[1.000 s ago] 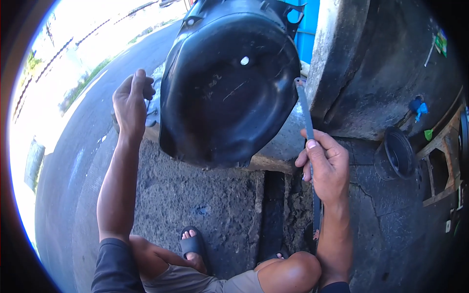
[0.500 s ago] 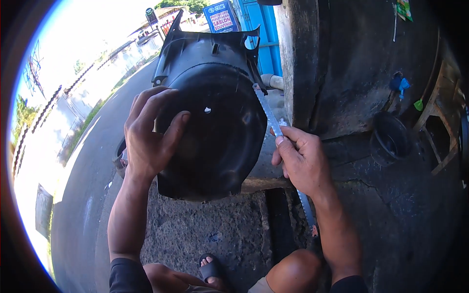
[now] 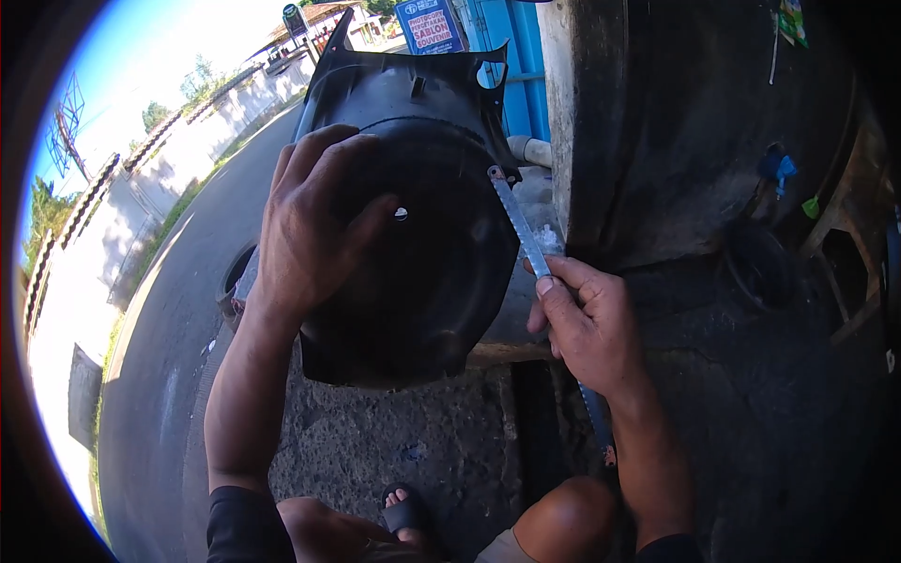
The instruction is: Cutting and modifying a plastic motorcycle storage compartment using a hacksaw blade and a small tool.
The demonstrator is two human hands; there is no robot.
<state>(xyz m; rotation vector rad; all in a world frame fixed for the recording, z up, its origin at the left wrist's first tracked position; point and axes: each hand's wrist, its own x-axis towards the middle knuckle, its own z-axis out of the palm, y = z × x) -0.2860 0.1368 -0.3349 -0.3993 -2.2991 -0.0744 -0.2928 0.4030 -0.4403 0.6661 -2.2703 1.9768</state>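
A large black moulded plastic part (image 3: 427,281), with a round bowl shape, a small hole and a bracketed top, sits on a concrete ledge (image 3: 511,352). My left hand (image 3: 319,220) lies on its left side, fingers spread over the surface and thumb apart. My right hand (image 3: 582,319) grips a long, thin metal saw blade (image 3: 514,213) between thumb and fingers. The blade's upper tip meets the part's upper right edge; its lower end hangs down past my wrist.
A dark wall (image 3: 694,113) and a black tub (image 3: 755,267) stand at the right, near a wooden frame (image 3: 840,272). Behind are a blue door (image 3: 526,66), a pipe (image 3: 533,152) and a sign (image 3: 427,23). A road (image 3: 150,375) runs along the left, past a white wall (image 3: 103,253).
My left hand has moved right onto the plastic part, then slightly upward along it. The blade's top has swung leftward against the part's edge. The view has tilted, showing more beyond the part.
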